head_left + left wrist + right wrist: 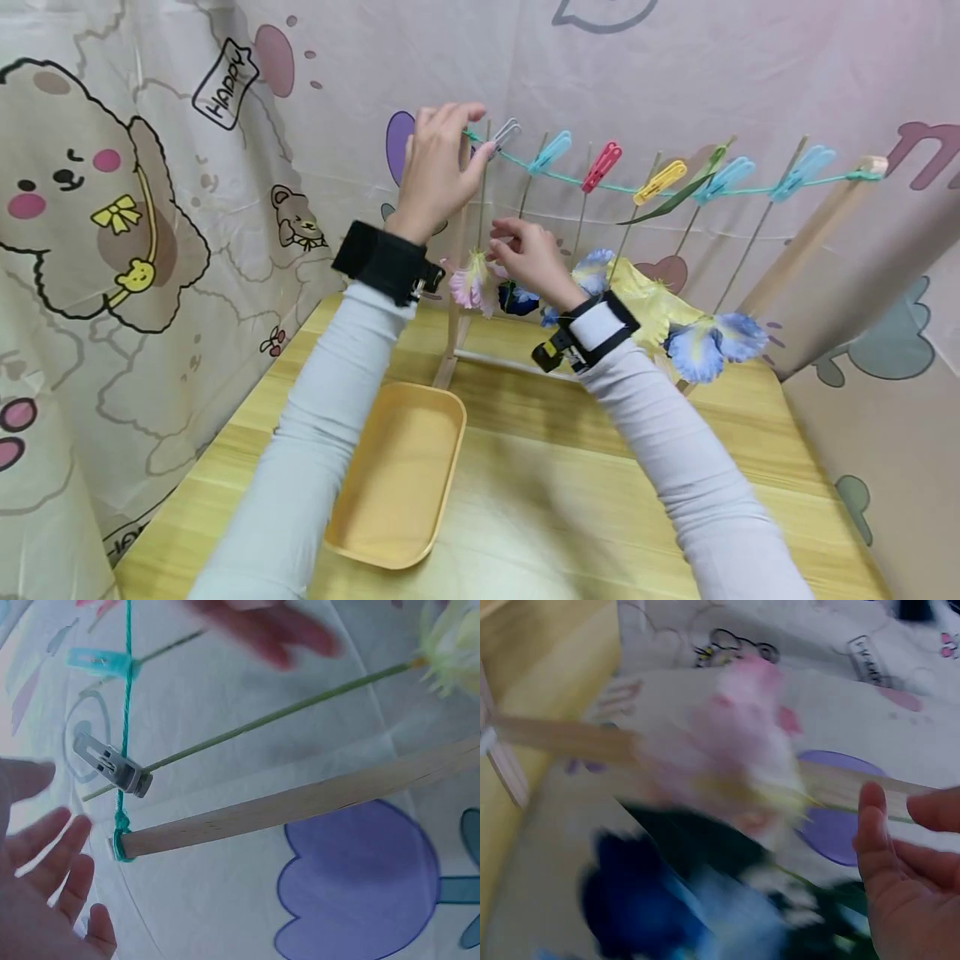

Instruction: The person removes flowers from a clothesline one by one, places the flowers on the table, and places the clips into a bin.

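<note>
Just beside the fingers of the left hand (438, 171), the grey clip (109, 761) looks like hard plastic, smooth with a dull shine, and the green cord (126, 701) it bites is twisted fibre, rough and matt; farther right of those fingers, the red clip (602, 167) and the blue clip (553, 152) look like glossier plastic, the blue one translucent. The post (300, 806) below the same fingers is bare matt wood, finely grained. Near the fingers of the right hand (536, 260), the pink flower (470, 283) has matt, cloth-like petals. Well below all the fingers, the tray (405, 471) looks like smooth satin plastic, the tabletop (510, 533) wood-grained and glossy
</note>
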The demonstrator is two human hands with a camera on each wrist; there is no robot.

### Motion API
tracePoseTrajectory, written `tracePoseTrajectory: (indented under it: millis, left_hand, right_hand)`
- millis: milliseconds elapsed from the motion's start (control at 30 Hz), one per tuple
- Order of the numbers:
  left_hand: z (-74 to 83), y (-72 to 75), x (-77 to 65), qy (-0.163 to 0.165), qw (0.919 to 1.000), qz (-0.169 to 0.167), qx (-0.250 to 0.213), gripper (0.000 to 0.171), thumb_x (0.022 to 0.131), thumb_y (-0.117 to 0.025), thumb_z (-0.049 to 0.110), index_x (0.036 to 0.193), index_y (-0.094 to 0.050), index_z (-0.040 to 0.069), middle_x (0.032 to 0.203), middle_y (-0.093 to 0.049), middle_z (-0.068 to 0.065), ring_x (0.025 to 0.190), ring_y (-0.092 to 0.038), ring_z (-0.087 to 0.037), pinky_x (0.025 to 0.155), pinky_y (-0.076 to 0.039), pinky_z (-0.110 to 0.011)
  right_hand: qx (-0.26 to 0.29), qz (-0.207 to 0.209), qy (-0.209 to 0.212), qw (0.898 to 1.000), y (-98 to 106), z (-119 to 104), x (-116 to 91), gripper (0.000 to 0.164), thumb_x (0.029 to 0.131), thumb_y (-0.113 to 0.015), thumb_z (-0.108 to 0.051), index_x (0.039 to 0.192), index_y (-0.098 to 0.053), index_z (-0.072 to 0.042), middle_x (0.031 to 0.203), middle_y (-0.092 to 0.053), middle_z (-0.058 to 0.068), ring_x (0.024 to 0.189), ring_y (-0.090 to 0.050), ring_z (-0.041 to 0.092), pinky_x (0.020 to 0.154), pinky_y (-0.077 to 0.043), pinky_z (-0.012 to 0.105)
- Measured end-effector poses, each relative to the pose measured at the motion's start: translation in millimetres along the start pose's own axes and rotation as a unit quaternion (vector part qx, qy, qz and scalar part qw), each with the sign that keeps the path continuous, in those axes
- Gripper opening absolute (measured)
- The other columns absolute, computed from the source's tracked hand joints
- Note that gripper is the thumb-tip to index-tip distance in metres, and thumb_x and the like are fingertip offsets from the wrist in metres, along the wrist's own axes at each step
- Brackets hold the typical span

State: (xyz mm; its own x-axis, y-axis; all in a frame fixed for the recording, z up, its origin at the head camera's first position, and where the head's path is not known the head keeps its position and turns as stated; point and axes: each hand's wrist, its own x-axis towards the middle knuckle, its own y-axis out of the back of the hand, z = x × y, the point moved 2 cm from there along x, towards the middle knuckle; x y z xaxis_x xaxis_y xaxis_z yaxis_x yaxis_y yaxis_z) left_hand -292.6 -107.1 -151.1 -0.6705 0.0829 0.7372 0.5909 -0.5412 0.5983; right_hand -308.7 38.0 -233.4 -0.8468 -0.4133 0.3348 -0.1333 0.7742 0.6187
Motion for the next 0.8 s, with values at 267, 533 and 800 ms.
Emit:
tracePoseTrajectory:
  millis: [267, 533, 800]
  left_hand:
    - [13.1, -0.3, 28.6, -0.028, 0.9894, -0.125, 0.069, 0.038, 0.098, -0.043, 0.036, 0.130, -0.053, 0.018, 0.124, -0.060, 0.003, 0.108, -0.035, -0.022, 0.081, -0.019, -0.032]
    - [14.2, 1.4, 36.2, -0.013, 0.9832, -0.173, 0.056, 0.037, 0.099, -0.042, 0.038, 0.124, -0.060, 0.018, 0.118, -0.062, 0.003, 0.109, -0.035, -0.019, 0.084, -0.019, -0.034]
    - [13.8, 1.8, 35.0, 0.002, 0.9840, -0.175, 0.031, 0.033, 0.099, -0.042, 0.035, 0.120, -0.062, 0.018, 0.111, -0.064, 0.003, 0.109, -0.034, -0.018, 0.086, -0.019, -0.034]
  right_hand:
    - [0.071, 0.033, -0.017, 0.997, -29.3, 11.1, 10.7, 0.035, 0.097, -0.047, -0.010, 0.130, -0.050, 0.001, 0.121, -0.061, 0.018, 0.094, -0.067, 0.027, 0.076, -0.053, 0.026]
    - [0.027, 0.096, 0.023, 0.995, -35.7, 8.5, 9.7, 0.019, 0.094, -0.053, -0.010, 0.102, -0.065, 0.003, 0.087, -0.069, 0.018, 0.072, -0.065, 0.025, 0.059, -0.043, 0.017]
    - [-0.005, 0.105, 0.027, 0.994, -36.1, 6.7, 7.5, 0.021, 0.095, -0.053, -0.014, 0.094, -0.067, 0.001, 0.078, -0.068, 0.014, 0.067, -0.062, 0.020, 0.058, -0.043, 0.019]
